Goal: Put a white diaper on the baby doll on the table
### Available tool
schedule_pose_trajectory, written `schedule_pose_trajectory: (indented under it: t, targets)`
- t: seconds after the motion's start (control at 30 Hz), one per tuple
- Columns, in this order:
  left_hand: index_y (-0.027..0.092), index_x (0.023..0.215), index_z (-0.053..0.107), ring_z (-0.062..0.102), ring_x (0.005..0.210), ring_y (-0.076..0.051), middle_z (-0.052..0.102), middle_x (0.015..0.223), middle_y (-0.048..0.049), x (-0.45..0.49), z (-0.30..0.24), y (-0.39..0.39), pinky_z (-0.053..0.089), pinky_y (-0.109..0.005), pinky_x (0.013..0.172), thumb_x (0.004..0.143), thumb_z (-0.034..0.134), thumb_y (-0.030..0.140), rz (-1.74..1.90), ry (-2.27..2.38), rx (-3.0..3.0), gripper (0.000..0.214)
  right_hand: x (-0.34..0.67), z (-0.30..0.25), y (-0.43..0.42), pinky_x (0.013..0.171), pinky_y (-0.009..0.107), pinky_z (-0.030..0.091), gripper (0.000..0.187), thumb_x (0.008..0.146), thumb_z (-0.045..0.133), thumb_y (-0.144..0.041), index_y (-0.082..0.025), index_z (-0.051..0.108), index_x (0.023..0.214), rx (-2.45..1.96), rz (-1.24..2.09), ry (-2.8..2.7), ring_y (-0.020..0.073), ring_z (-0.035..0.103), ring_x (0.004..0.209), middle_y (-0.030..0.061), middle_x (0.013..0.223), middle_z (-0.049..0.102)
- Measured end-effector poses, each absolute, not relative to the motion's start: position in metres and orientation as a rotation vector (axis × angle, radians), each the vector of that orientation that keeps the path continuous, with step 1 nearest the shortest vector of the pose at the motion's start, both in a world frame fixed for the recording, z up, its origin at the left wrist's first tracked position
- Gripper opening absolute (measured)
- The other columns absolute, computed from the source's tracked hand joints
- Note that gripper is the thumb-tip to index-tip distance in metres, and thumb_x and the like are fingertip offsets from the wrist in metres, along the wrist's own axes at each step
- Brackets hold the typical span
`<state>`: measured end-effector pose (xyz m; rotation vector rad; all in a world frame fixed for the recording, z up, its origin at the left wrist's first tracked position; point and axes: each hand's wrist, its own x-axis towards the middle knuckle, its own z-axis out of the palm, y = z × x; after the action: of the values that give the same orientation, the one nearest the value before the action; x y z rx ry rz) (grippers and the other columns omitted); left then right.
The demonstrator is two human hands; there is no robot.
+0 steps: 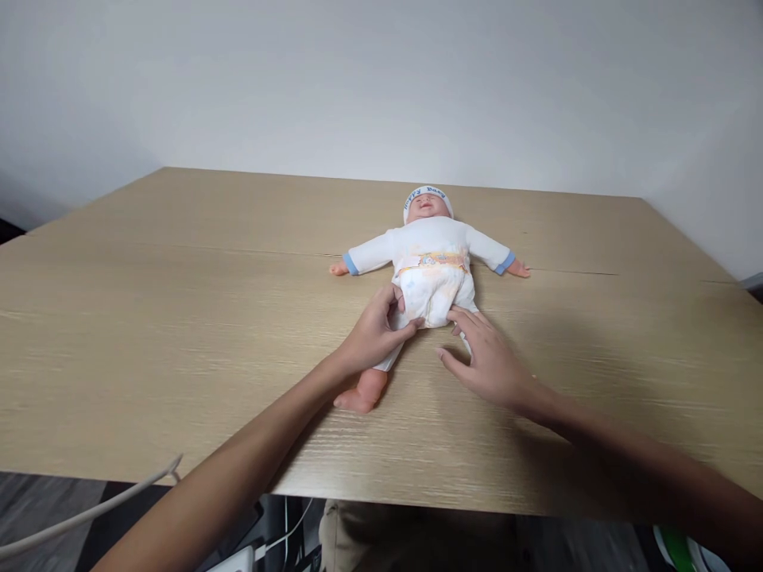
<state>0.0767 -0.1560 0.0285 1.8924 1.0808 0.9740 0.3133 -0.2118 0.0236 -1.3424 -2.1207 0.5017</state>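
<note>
A baby doll (430,232) lies on its back on the table, arms spread, head pointing away from me. It wears a white top with blue cuffs, a white headband with blue lettering, and a diaper (432,290) with an orange patterned waist strip. My left hand (381,327) is closed at the leg edge of the diaper on the left, its thumb near the crotch. On the other side, my right hand (489,361) rests its fingertips at the opposite leg edge, thumb stretched apart. That hand covers most of the doll's right-side leg; the left-side foot (363,392) shows.
The wooden table (179,318) reaches back to a pale wall (381,87). A white cable (89,512) crosses the lower left by the table's front edge. Below the edge are thin white cords, a white plug-like box (235,561) and a green-and-white object (679,548).
</note>
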Motion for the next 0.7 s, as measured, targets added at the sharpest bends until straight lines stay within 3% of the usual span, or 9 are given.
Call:
schedule_pose_trajectory:
  t: [0.13,0.3,0.57,0.7]
  targets:
    - [0.024,0.095,0.046,0.046,0.084,-0.019,0.049,0.089,0.0014,0.077,0.030,-0.157,0.040,-0.034,0.077,0.094,0.074,0.035,0.952,1.107,1.883,0.030,0.313,0.029,-0.209,0.087,0.043,0.055,0.031,0.095,0.072,-0.033,-0.022,0.059,0.122,-1.449,0.605,-2.059,0.0291,0.066,0.099,0.0070,0.102,0.067]
    - [0.024,0.095,0.046,0.045,0.083,-0.019,0.047,0.088,0.0018,0.077,0.033,-0.158,0.039,-0.034,0.078,0.094,0.074,0.036,0.944,1.125,1.870,0.030,0.311,0.022,-0.208,0.081,0.039,0.052,0.038,0.094,0.071,-0.036,-0.024,0.055,0.126,-1.457,0.619,-1.889,0.0248,0.064,0.087,0.0062,0.106,0.068]
    - [0.025,0.088,0.038,0.037,0.078,-0.016,0.039,0.085,0.0053,0.079,0.035,-0.165,0.035,-0.031,0.076,0.090,0.079,0.038,1.023,1.183,1.723,0.043,0.310,0.012,-0.213,0.098,0.046,0.042,0.039,0.094,0.070,-0.035,-0.023,0.053,0.126,-1.516,0.320,-1.840,0.0258,0.069,0.086,0.0056,0.102,0.075]
    - [0.024,0.092,0.041,0.044,0.083,-0.016,0.046,0.091,0.0040,0.079,0.034,-0.171,0.039,-0.032,0.080,0.089,0.082,0.038,1.073,1.273,1.649,0.043,0.310,0.012,-0.215,0.099,0.045,0.040,0.039,0.093,0.071,-0.034,-0.023,0.055,0.127,-1.503,0.347,-1.820,0.0244,0.070,0.086,0.0058,0.110,0.080]
